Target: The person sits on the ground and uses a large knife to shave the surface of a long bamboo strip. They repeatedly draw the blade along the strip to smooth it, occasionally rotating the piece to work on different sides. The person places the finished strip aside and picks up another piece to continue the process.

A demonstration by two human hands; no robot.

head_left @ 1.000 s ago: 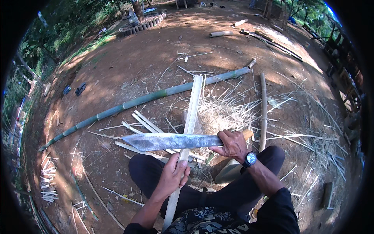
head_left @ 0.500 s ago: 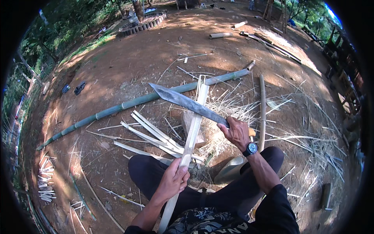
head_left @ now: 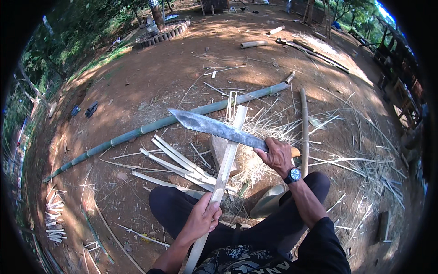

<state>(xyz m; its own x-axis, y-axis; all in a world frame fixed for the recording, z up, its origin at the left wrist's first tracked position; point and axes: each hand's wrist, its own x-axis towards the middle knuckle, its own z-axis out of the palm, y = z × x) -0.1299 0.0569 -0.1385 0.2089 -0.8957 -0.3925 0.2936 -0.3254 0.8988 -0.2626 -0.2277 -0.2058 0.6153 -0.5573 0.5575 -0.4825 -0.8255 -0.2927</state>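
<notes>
Two hands are gripping firmly, neither with its fingers spread: the left hand (head_left: 205,218) is wrapping its fingers around a pale bamboo strip (head_left: 223,171), thumb lying along it, while the right hand (head_left: 277,156) is curling its fingers around the handle end of a long knife (head_left: 212,126). The strip is slanting on the near side of the green bamboo pole (head_left: 155,125), its upper end showing just short of that pole and its visible length looking unbroken; the knife is crossing the strip, its tip overlapping the pole in view, and whether blade and strip are touching I cannot tell. Nearer than the pole, a watch (head_left: 295,173) is showing dial marks too small to read, and the dark shirt (head_left: 239,259) is bearing pale printed letters, partly cut off; the blade is showing no readable label. Also on the pole's near side, split strips (head_left: 175,168) are lying in a loose bunch, shavings (head_left: 258,166) are heaping below its right part, and short pieces (head_left: 54,221) are piling below its left end. Plenty of cutting seems done, judging by these, while the pole itself is lying unsplit.
</notes>
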